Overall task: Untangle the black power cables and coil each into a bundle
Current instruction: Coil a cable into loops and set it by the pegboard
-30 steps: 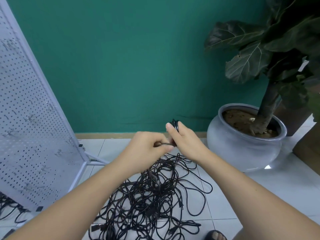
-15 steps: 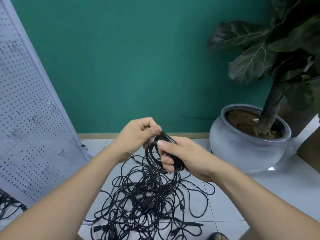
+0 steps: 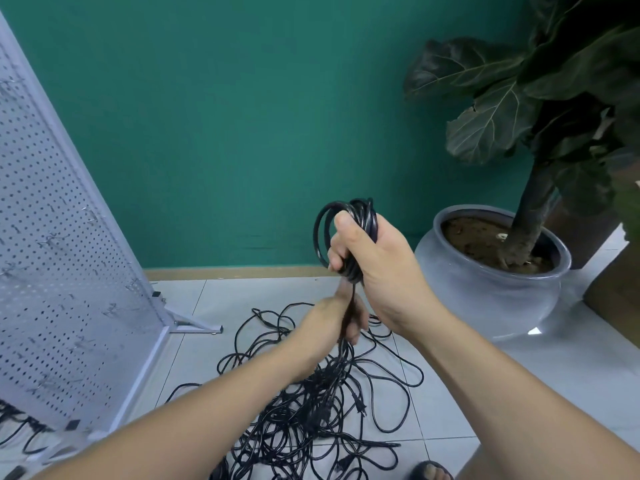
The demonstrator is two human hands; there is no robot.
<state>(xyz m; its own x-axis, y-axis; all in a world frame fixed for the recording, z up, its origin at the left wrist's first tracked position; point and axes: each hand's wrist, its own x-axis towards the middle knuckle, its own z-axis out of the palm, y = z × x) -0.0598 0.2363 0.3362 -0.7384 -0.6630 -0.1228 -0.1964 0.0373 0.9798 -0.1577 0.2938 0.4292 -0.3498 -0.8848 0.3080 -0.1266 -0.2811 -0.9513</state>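
Higher than it was half a second ago, the right hand (image 3: pixel 374 268) is now holding the coiled bundle (image 3: pixel 323 233) upright against the green wall (image 3: pixel 242 133), and the left hand (image 3: pixel 337 322) has dropped from beside the coil to a spot under it.

That bundle is showing as several tight loops of glossy black cable, standing on edge, with the open ring bulging out toward nine o'clock from the fist. Right fingers and thumb are wrapping round the loops and clamping them together. One strand (image 3: pixel 353 295) is running straight down from the coil toward six o'clock, into the left hand, which is blurring a little but appears to be closing its fingers round that strand. Both hands are sitting near each other, one above the other.

Below the left hand, the strand is feeding into the tangle of black power cables (image 3: pixel 304 414), which is sprawling in loose loops over the pale floor tiles (image 3: pixel 433 410), with a plug or two showing among them.

At nine o'clock a white pegboard (image 3: pixel 52 271) is leaning on its stand, with more black cable (image 3: pixel 17 431) lying at its foot. At three o'clock a grey pot (image 3: pixel 485 299) is holding a large-leaved plant (image 3: pixel 502 116). A sandalled foot (image 3: pixel 431 472) is peeking in at five o'clock.
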